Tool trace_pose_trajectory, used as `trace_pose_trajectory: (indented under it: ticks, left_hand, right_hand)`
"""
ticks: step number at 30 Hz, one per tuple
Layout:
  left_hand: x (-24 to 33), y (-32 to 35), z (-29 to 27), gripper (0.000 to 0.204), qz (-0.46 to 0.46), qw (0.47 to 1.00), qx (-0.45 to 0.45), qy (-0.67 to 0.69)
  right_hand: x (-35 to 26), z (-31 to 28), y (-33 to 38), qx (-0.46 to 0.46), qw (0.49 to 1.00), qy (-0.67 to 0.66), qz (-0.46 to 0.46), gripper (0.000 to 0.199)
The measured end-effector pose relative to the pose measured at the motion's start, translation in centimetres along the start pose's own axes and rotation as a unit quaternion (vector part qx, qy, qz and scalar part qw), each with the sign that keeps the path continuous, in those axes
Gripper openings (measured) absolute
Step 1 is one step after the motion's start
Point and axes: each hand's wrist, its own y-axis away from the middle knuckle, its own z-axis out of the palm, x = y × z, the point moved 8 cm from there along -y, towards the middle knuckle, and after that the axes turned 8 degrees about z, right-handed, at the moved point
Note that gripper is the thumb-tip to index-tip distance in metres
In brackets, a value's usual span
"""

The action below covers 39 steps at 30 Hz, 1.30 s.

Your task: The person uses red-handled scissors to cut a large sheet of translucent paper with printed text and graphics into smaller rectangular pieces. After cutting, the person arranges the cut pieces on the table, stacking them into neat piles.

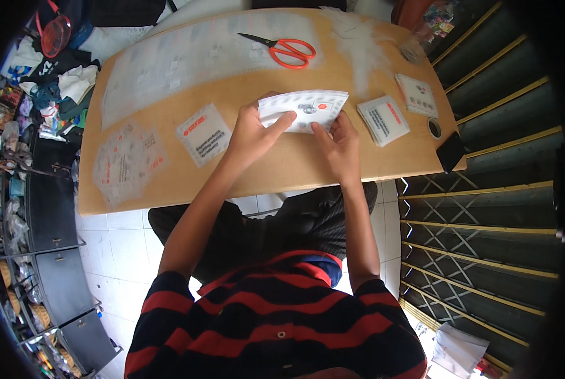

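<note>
Between both hands, above the middle of the table, is a thin stack of white printed sheets (304, 104). My left hand (255, 129) grips its left side with the thumb lying across the front. At the lower right edge, my right hand (338, 140) pinches the same stack between thumb and curled fingers. To the left a white printed packet (204, 134) lies flat on the table. A pile of similar packets (383, 121) sits just right of my right hand, and a second pile (416, 95) lies beyond it.
Red-handled scissors (293, 53) lie on clear plastic sleeves (169, 69) along the far side of the brown table (257, 170). More clear plastic (358, 41) is at the far right; printed clear bags (127, 164) lie near left. A black phone (450, 152) rests at the right edge.
</note>
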Motion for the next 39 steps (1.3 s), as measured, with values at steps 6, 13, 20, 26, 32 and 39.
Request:
trace_pose_trajectory:
  ticks: [6,13,20,26,32,39]
  left_hand:
    - [-3.0,-0.4,-0.5,0.024,-0.007,0.997,0.002,0.079]
    - [-3.4,-0.1,-0.3,0.018,-0.029,0.999,-0.004,0.034]
    - [-5.5,-0.2,-0.4,0.022,-0.014,0.999,0.032,0.009]
    - [-5.7,0.2,-0.6,0.024,-0.044,0.999,0.007,0.003]
    - [-4.7,0.2,-0.9,0.023,0.007,0.997,0.060,0.043]
    - [-6.2,0.9,-0.8,0.023,-0.058,0.996,0.054,0.047]
  right_hand:
    - [0.9,0.2,-1.2,-0.009,1.000,0.003,0.015,0.022]
    - [0.5,0.8,-1.4,-0.007,1.000,0.005,0.002,0.023]
    - [4.3,0.4,-2.3,0.005,0.997,0.072,0.027,0.023]
    - [2.3,0.6,-2.0,0.007,0.998,0.054,-0.008,0.026]
    - [2.2,0.6,-1.9,0.019,0.999,0.023,0.020,0.027]
    - [2.9,0.5,-1.8,0.025,0.996,0.081,0.042,0.027]
